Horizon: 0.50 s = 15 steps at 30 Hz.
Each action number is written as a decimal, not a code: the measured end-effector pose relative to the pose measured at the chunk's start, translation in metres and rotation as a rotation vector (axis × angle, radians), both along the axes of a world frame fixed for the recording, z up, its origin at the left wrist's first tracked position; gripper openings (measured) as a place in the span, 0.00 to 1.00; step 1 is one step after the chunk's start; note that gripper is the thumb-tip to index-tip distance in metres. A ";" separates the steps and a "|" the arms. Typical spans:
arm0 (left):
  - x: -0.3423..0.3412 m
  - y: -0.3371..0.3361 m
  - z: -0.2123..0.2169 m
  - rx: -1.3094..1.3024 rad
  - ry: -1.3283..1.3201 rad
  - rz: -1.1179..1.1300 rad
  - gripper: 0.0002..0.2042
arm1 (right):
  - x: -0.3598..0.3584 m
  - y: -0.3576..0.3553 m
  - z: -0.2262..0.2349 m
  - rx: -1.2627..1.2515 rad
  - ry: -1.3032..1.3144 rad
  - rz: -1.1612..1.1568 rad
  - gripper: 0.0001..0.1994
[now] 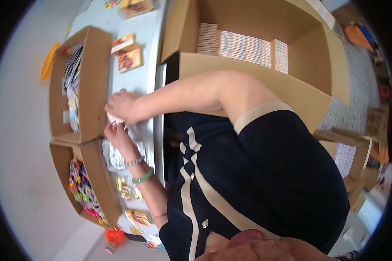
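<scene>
My right hand (123, 106) reaches across the white table (146, 39) to the rim of a shallow cardboard box (93, 78). Just beneath it is my left hand (116, 132), with a silver bracelet and a green bangle on the wrist. Both hands pinch a small white and pink packet (114, 118) between their fingers. The packet is mostly hidden by the fingers. A sheet of white patterned packets (113, 156) lies on the table under my left wrist.
A second shallow cardboard box (101, 182) holds several bright small items. A large open carton (248, 82) holds rows of white packs (244, 45). Orange-printed cards (128, 58) lie on the table. My dark dress fills the middle.
</scene>
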State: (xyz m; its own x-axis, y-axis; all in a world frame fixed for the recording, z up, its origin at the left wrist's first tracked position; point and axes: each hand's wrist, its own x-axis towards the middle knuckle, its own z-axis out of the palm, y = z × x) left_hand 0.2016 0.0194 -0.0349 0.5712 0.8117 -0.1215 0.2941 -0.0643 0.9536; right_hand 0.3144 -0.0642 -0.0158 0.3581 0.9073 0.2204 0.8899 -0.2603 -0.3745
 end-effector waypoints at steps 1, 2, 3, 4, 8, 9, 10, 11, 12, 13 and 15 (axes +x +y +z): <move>0.004 -0.011 0.011 -0.004 -0.012 0.018 0.16 | 0.001 -0.005 0.007 -0.021 0.046 0.002 0.31; 0.003 -0.012 0.009 0.077 -0.118 -0.078 0.16 | 0.005 -0.011 0.014 -0.039 0.096 0.006 0.31; 0.007 -0.031 0.030 0.288 -0.107 -0.090 0.16 | 0.008 -0.020 0.027 -0.040 0.106 -0.016 0.31; 0.020 -0.049 0.050 0.404 -0.188 -0.125 0.18 | 0.014 -0.038 0.045 -0.006 0.180 -0.041 0.31; 0.038 -0.126 0.117 0.433 -0.357 -0.316 0.24 | 0.050 -0.127 0.108 0.129 0.169 -0.045 0.25; 0.046 -0.148 0.130 0.386 -0.457 -0.412 0.25 | 0.065 -0.153 0.123 0.098 0.163 -0.107 0.24; 0.051 -0.163 0.137 0.297 -0.511 -0.466 0.27 | 0.076 -0.177 0.130 0.159 0.194 -0.189 0.24; 0.063 -0.169 0.137 0.293 -0.510 -0.603 0.27 | 0.092 -0.209 0.144 0.080 0.268 -0.286 0.26; 0.071 -0.172 0.137 0.296 -0.504 -0.723 0.28 | 0.106 -0.230 0.145 0.029 0.243 -0.415 0.28; 0.077 -0.173 0.129 0.248 -0.394 -0.807 0.26 | 0.130 -0.262 0.142 -0.091 0.450 -0.326 0.33; 0.087 -0.159 0.103 0.179 -0.186 -0.833 0.19 | 0.156 -0.309 0.147 -0.294 0.590 -0.643 0.33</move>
